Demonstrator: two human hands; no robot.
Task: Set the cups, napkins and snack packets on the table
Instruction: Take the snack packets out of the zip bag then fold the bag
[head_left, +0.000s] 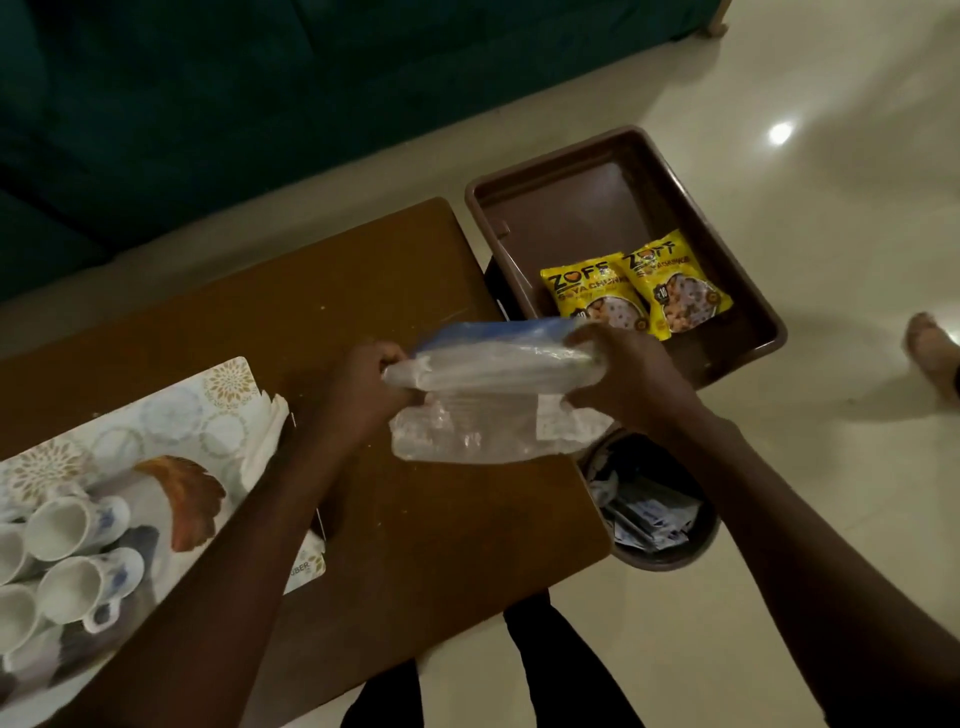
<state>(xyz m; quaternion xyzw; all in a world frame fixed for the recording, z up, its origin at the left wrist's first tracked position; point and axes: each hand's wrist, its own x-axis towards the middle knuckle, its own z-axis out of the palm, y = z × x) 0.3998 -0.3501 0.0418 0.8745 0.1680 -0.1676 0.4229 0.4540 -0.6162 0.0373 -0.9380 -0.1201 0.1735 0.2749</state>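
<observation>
Cups (72, 545) are laid on the mat at table (363, 291) left, napkins (267, 436) beside. A clear plastic pack (493, 400), possibly napkins, is gripped closed-fisted by left hand (371, 384) and right hand (623, 374); opening is needed next. Snack packets (634, 291) remain in the tray (597, 171).

In the middle of the frame, the left hand (371, 387) and the right hand (631, 376) are gripping opposite ends of a clear plastic packet (493, 395) above the brown desk (363, 312). At lower left, white cups (78, 551) are lying on a patterned mat (171, 415), with white napkins (267, 436) at its edge. At upper right, two yellow snack packets (634, 291) are lying in a brown tray (597, 197). Below the right hand, a round bin (670, 556) is sitting on the floor (831, 208).
</observation>
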